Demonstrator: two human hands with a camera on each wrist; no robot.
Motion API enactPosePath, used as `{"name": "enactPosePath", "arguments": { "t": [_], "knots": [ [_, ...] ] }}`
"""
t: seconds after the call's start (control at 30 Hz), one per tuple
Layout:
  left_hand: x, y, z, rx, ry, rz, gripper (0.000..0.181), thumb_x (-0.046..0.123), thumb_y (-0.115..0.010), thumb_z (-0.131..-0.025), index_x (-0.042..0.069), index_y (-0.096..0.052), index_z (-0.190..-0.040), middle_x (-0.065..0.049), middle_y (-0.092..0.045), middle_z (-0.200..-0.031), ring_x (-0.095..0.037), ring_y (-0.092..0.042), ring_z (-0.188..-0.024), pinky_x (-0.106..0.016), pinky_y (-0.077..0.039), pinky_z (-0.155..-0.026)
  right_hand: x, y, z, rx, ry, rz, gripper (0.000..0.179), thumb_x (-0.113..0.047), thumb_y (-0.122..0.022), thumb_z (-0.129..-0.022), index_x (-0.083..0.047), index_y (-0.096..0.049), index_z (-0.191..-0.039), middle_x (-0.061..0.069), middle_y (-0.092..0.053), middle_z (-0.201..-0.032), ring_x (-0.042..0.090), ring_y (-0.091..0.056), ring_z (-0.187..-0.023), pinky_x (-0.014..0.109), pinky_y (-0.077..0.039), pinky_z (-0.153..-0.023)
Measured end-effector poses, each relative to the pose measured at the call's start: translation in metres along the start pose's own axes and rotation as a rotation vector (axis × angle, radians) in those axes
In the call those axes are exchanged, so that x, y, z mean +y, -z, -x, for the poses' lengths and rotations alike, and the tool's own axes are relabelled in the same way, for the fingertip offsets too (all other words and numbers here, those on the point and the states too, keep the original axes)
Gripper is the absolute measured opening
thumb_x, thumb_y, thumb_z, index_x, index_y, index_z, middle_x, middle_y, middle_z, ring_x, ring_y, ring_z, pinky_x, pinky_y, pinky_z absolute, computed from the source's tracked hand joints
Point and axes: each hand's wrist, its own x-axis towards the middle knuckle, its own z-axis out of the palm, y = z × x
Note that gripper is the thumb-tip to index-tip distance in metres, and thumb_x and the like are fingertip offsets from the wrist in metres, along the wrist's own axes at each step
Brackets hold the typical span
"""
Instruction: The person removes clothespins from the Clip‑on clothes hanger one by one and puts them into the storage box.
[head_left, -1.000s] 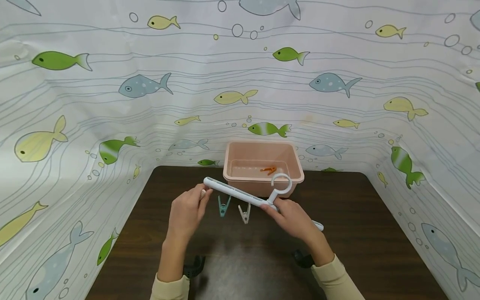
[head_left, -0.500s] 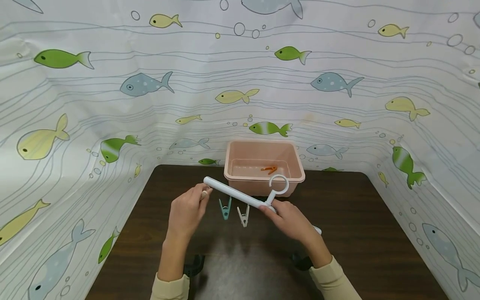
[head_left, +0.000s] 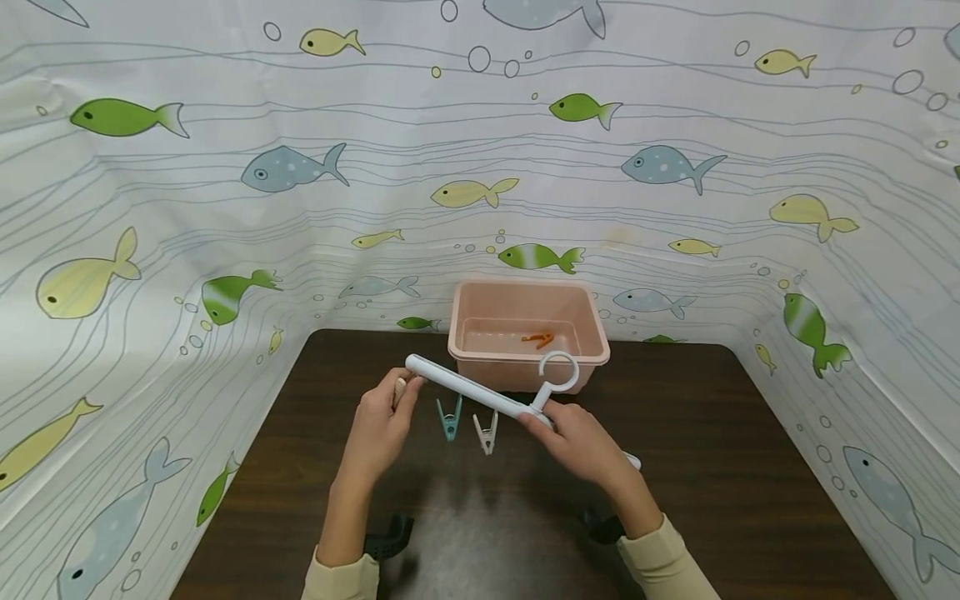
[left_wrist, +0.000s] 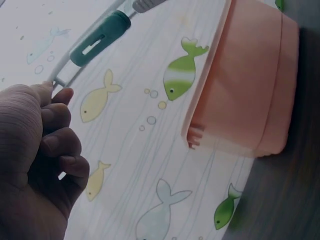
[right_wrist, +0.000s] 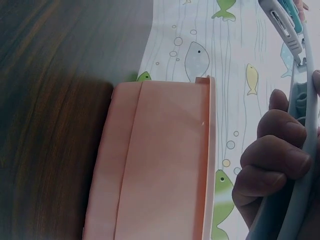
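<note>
A pale blue-white plastic hanger (head_left: 465, 386) with a round hook is held up slantwise over the table. My right hand (head_left: 581, 442) grips it just below the hook, fingers curled round the bar in the right wrist view. A teal clothespin (head_left: 450, 423) and a white clothespin (head_left: 486, 437) hang from the bar between my hands. At the hanger's left end, my left hand (head_left: 378, 429) pinches a cream clothespin (head_left: 400, 390), mostly hidden by the fingers. In the left wrist view, the fingertips are right at the bar's end, below the teal clothespin.
Behind the hanger stands a pink plastic bin (head_left: 528, 360) at the table's back edge. An orange clothespin (head_left: 542, 340) lies inside it. The dark wood table (head_left: 675, 467) is walled in by a white fish-print sheet (head_left: 390, 125).
The hanger has tilted slightly and its hook has shifted a little left. The hanging clothespins have swung a little. My left hand has turned slightly at the hanger's end, still pinching the cream clothespin.
</note>
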Motion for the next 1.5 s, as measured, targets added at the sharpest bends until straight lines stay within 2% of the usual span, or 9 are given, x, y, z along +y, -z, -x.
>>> {"name": "enactPosePath", "arguments": {
  "t": [0.2,0.57,0.83,0.97,1.17,1.23,1.3,1.4,1.5],
  "knots": [
    [0.003,-0.001,-0.001,-0.027,0.018,0.020,0.010,0.019,-0.065,-0.110,0.009,-0.066,-0.112,0.007,-0.033,-0.071,-0.008,-0.034,-0.061,-0.027,-0.035,-0.059,0.001,0.002,0.002,0.012,-0.017,0.006,0.033,-0.050,-0.062,-0.108,-0.023,-0.065,-0.089,-0.010,-0.046,-0.070,0.006,-0.046,-0.062,0.027,-0.040,-0.060],
    [0.007,-0.004,-0.004,-0.017,-0.027,-0.106,0.013,0.023,-0.068,-0.109,0.013,-0.065,-0.116,0.007,-0.035,-0.070,-0.010,-0.036,-0.060,-0.029,-0.035,-0.059,0.004,0.008,0.006,0.033,-0.069,0.024,0.035,-0.053,-0.064,-0.106,-0.023,-0.063,-0.087,-0.009,-0.047,-0.070,0.009,-0.048,-0.064,0.028,-0.040,-0.060],
    [0.010,-0.008,-0.007,0.006,-0.076,-0.202,0.018,0.023,-0.066,-0.110,0.012,-0.068,-0.123,0.002,-0.056,-0.073,-0.012,-0.047,-0.063,-0.033,-0.040,-0.060,0.014,0.011,0.012,0.062,-0.129,-0.013,0.040,-0.056,-0.062,-0.106,-0.021,-0.063,-0.088,-0.007,-0.046,-0.072,0.012,-0.048,-0.065,0.030,-0.041,-0.061],
    [0.009,-0.009,-0.009,-0.016,-0.057,-0.176,0.019,0.025,-0.063,-0.111,0.012,-0.067,-0.124,0.000,-0.056,-0.074,-0.013,-0.048,-0.064,-0.033,-0.040,-0.059,0.019,0.015,0.015,0.077,-0.150,-0.009,0.041,-0.057,-0.062,-0.106,-0.020,-0.063,-0.088,-0.006,-0.047,-0.072,0.012,-0.048,-0.065,0.030,-0.041,-0.061],
    [0.006,-0.012,-0.011,-0.061,0.020,-0.103,0.021,0.032,-0.063,-0.111,0.016,-0.066,-0.125,0.003,-0.051,-0.075,-0.014,-0.049,-0.065,-0.032,-0.040,-0.061,0.024,0.019,0.019,0.084,-0.162,-0.031,0.042,-0.057,-0.060,-0.107,-0.019,-0.062,-0.089,-0.006,-0.045,-0.071,0.010,-0.043,-0.060,0.029,-0.039,-0.057],
    [0.005,-0.013,-0.012,-0.075,0.029,-0.082,0.023,0.035,-0.062,-0.111,0.017,-0.066,-0.126,0.002,-0.049,-0.073,-0.015,-0.048,-0.065,-0.032,-0.040,-0.061,0.026,0.019,0.021,0.093,-0.157,-0.034,0.042,-0.056,-0.060,-0.108,-0.019,-0.062,-0.089,-0.007,-0.045,-0.070,0.009,-0.043,-0.060,0.029,-0.039,-0.057],
    [0.005,-0.013,-0.012,-0.081,0.015,-0.064,0.024,0.034,-0.057,-0.113,0.017,-0.067,-0.127,-0.001,-0.054,-0.075,-0.017,-0.051,-0.067,-0.035,-0.041,-0.063,0.027,0.020,0.022,0.102,-0.146,-0.036,0.041,-0.055,-0.061,-0.108,-0.018,-0.062,-0.088,-0.006,-0.045,-0.071,0.009,-0.043,-0.061,0.029,-0.039,-0.058],
    [0.006,-0.013,-0.014,-0.087,0.005,-0.050,0.029,0.033,-0.047,-0.115,0.018,-0.068,-0.130,-0.006,-0.071,-0.093,-0.021,-0.063,-0.080,-0.042,-0.049,-0.069,0.028,0.022,0.024,0.112,-0.139,-0.054,0.040,-0.052,-0.061,-0.108,-0.017,-0.062,-0.089,-0.006,-0.045,-0.071,0.009,-0.044,-0.061,0.029,-0.039,-0.058],
    [0.006,-0.015,-0.019,-0.122,0.038,-0.030,0.039,0.037,-0.038,-0.118,0.019,-0.067,-0.135,-0.011,-0.074,-0.110,-0.026,-0.067,-0.093,-0.048,-0.052,-0.076,0.031,0.024,0.027,0.124,-0.141,-0.081,0.039,-0.051,-0.061,-0.109,-0.016,-0.063,-0.091,-0.005,-0.045,-0.072,0.010,-0.043,-0.061,0.029,-0.039,-0.058]
  ]
}}
